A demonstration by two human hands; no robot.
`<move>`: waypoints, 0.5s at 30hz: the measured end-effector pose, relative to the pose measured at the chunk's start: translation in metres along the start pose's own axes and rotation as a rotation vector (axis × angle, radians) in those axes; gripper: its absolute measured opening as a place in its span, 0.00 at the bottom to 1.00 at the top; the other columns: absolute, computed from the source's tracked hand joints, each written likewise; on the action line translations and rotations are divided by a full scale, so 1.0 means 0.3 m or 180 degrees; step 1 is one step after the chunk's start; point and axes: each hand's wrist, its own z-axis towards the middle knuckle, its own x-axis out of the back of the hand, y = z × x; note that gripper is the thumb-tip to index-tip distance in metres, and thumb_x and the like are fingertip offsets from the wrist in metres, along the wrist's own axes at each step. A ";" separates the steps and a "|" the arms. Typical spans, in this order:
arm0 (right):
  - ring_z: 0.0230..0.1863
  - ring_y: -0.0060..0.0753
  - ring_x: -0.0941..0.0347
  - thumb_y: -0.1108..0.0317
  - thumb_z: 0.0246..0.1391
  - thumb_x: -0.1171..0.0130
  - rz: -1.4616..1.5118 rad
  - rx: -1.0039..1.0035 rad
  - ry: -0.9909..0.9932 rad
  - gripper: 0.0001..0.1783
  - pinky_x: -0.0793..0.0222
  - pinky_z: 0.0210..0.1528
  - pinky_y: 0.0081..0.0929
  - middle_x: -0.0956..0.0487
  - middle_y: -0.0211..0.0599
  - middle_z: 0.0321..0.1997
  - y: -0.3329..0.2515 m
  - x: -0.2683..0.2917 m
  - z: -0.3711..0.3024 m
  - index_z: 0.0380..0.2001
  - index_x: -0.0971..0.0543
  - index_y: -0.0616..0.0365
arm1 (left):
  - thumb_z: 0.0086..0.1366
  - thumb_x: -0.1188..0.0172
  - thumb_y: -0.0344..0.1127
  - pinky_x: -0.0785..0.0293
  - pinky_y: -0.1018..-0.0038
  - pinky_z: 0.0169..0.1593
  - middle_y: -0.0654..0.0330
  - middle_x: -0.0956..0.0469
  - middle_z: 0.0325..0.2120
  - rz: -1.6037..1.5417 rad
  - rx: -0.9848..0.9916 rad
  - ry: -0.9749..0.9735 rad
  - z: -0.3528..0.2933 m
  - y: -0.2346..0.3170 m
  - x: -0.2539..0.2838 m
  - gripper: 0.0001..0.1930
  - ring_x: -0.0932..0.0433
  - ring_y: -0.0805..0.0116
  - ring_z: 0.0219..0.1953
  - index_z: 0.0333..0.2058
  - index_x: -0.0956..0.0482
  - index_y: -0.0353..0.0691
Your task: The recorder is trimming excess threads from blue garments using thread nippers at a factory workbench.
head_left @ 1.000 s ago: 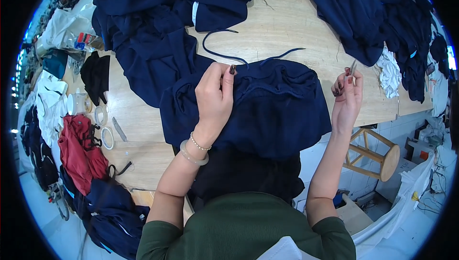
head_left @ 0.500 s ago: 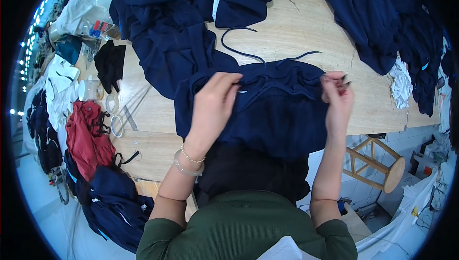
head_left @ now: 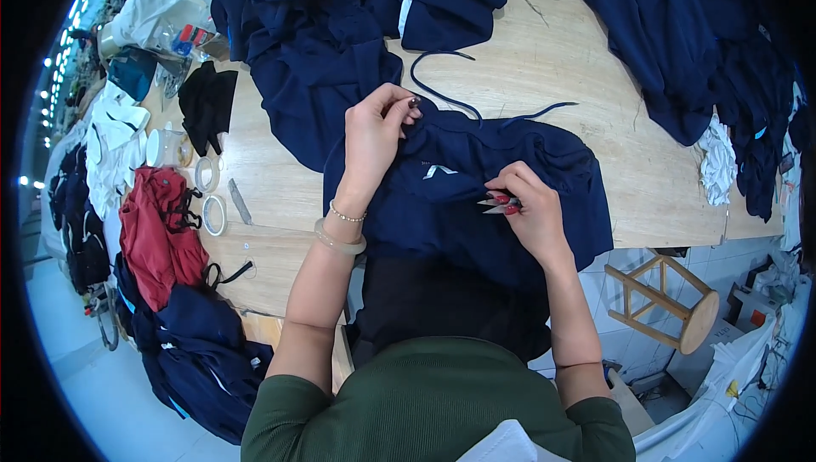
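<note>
A navy garment with a drawstring lies at the table's near edge, partly over my lap. My left hand is closed in a pinch on its upper left edge. In my right hand is a small pair of thread snips, the pointed metal blades facing left over the cloth. A white label shows inside the garment's opening, between my two hands. Both cord ends lie loose on the table beyond the opening.
More navy garments are heaped at the far left, and others at the far right. Tape rolls, a metal blade and a red garment lie at left. A wooden stool stands below the table at right.
My right hand has moved left from the garment's right side to above its middle, with the snips now showing. My left hand has shifted slightly up, and the opening lies wider, baring the label.
</note>
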 end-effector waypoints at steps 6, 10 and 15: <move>0.36 0.39 0.20 0.85 0.40 0.35 0.0231 -0.0339 -0.0156 0.14 0.26 0.35 0.29 0.23 0.32 0.36 -0.025 0.023 0.022 0.33 0.20 0.60 | 0.68 0.44 0.26 0.27 0.85 0.28 0.60 0.18 0.25 -0.0843 0.0315 0.0159 -0.007 -0.013 -0.002 0.06 0.21 0.80 0.27 0.34 0.19 0.31; 0.36 0.36 0.24 0.76 0.46 0.32 0.0433 -0.0757 0.0012 0.15 0.31 0.36 0.25 0.24 0.40 0.35 -0.083 0.048 0.097 0.37 0.26 0.61 | 0.69 0.44 0.26 0.27 0.85 0.29 0.60 0.18 0.26 -0.1035 0.0359 0.0194 -0.013 -0.009 -0.005 0.06 0.21 0.80 0.27 0.35 0.20 0.31; 0.37 0.40 0.25 0.67 0.50 0.32 0.0550 -0.0573 0.0202 0.17 0.32 0.40 0.28 0.24 0.43 0.36 -0.065 0.038 0.198 0.37 0.29 0.61 | 0.68 0.43 0.26 0.28 0.85 0.28 0.61 0.18 0.25 -0.1057 0.0360 0.0248 -0.016 -0.008 0.003 0.06 0.24 0.81 0.25 0.35 0.19 0.31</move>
